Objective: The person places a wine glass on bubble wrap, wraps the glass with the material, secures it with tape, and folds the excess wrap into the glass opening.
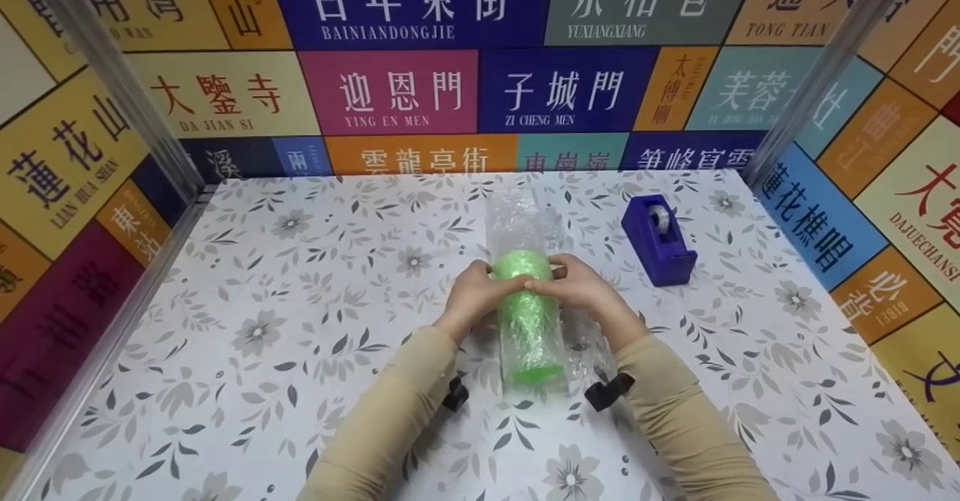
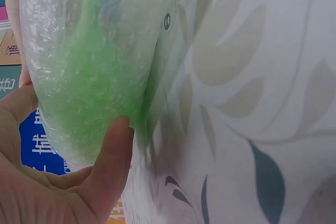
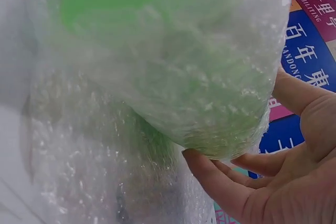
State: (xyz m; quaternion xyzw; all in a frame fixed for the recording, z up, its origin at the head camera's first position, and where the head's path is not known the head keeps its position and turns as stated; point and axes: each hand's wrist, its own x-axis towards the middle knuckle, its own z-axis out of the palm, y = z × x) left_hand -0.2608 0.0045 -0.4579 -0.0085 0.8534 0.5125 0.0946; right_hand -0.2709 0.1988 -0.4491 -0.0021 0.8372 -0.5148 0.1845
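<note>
A green stemmed goblet [image 1: 523, 310] lies on its side inside bubble wrap [image 1: 516, 216], its round foot toward me. My left hand [image 1: 478, 292] holds the wrapped goblet from the left, thumb across the top. From the other side my right hand [image 1: 589, 289] grips it, and the two thumbs meet over the bowl. In the left wrist view, the stem widens into the bowl [image 2: 100, 87] under the wrap, with fingers around its end. Loose wrap [image 3: 105, 145] spreads beneath the roll in the right wrist view. Undersides of the fingers are partly hidden in the head view.
A purple tape dispenser [image 1: 660, 246] with a roll of clear tape stands to the right, beyond my right hand. The table [image 1: 300, 396] has a floral cover. Colourful panels with lettering [image 1: 390, 92] wall in the back and both sides.
</note>
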